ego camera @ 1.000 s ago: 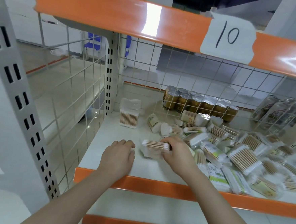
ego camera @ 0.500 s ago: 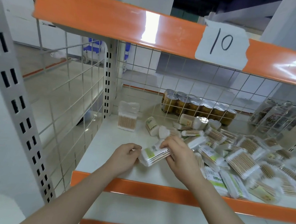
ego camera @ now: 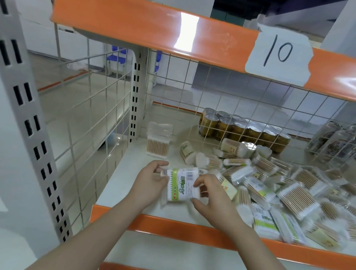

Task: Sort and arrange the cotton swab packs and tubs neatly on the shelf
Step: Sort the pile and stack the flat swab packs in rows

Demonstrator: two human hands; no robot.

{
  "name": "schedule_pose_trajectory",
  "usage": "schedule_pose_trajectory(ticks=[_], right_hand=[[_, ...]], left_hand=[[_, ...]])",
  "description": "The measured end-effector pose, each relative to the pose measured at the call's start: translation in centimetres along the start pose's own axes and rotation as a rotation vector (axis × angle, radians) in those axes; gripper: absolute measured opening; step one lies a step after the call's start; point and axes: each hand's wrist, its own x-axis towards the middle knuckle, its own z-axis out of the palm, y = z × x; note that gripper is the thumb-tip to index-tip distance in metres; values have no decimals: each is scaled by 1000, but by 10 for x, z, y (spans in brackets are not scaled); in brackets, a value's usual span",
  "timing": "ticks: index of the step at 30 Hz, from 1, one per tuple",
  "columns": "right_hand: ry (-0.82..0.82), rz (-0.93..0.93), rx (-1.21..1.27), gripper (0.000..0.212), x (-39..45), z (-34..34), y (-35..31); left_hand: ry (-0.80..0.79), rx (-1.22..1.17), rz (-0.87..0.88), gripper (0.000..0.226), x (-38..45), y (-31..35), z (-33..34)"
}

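Orange shelf edge (ego camera: 187, 232), green-and-white pack label (ego camera: 181, 184), gold cans (ego camera: 242, 131).

The left part of the shelf board (ego camera: 128, 173) lies bare between the wire side grid (ego camera: 93, 133) and the two hands, open from the front edge back to an upright swab pack (ego camera: 158, 144) near the rear corner post (ego camera: 137, 94). The left hand (ego camera: 148, 185) and right hand (ego camera: 214, 198), holding a green-labelled swab pack (ego camera: 181, 184) between them, block the middle front. To the right, a loose heap of swab packs (ego camera: 285, 190) covers the board up to the front lip. Behind, a rear wire grid (ego camera: 228, 100) closes the back, with cans (ego camera: 242, 131) beyond it. The orange upper shelf edge (ego camera: 159, 26) limits headroom.
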Motion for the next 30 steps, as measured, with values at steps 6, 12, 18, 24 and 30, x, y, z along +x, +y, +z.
schedule_pose_trajectory(ticks=[6,12,18,24,30], right_hand=[[85,147,192,61,0,1,-11],[53,180,181,39,-1,0,-13],[170,239,330,30,0,0,-13],[220,229,389,27,3,0,-13],[197,258,385,29,4,4,-10]], left_hand=[[41,-14,58,28,3,1,3],[17,-54,85,24,3,2,7],[-30,83,61,22,3,-11,6],[-88,78,32,22,-1,-21,7],[-51,57,53,28,0,-19,7]])
